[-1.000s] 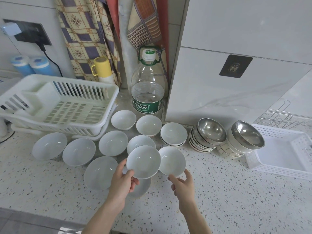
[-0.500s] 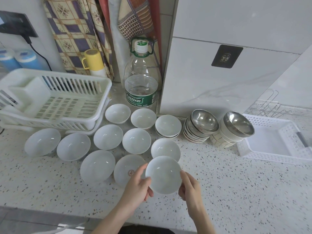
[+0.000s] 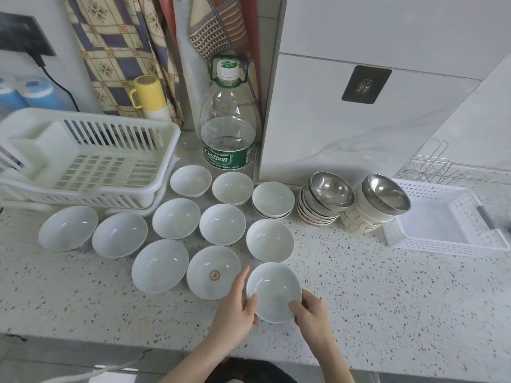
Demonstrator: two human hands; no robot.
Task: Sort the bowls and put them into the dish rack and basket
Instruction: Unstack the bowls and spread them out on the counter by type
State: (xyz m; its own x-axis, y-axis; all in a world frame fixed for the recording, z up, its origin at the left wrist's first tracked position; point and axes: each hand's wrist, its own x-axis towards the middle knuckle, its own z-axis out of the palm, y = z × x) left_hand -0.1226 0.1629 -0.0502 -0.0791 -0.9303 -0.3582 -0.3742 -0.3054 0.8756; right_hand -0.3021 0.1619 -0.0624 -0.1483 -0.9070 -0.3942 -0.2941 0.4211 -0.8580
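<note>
Head view: we hold one white bowl [image 3: 273,292] at counter [image 3: 387,286] front edge.
Hands: left hand [image 3: 235,313], right hand [image 3: 312,313] both gripping it.
Change: bowl moved from the cluster; sorting barely begun.

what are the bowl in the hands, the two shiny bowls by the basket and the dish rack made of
Held bowl: likely glazed ceramic, glossy white with soft highlights.
Shiny bowls: look like stainless steel, mirror-like grey reflections.
Dish rack: apparently moulded white plastic, matte, slatted.

Dish rack [image 3: 91,158] left; bowls [image 3: 222,223] centre, basket [image 3: 448,225] right, bottle [image 3: 228,128] behind
</note>
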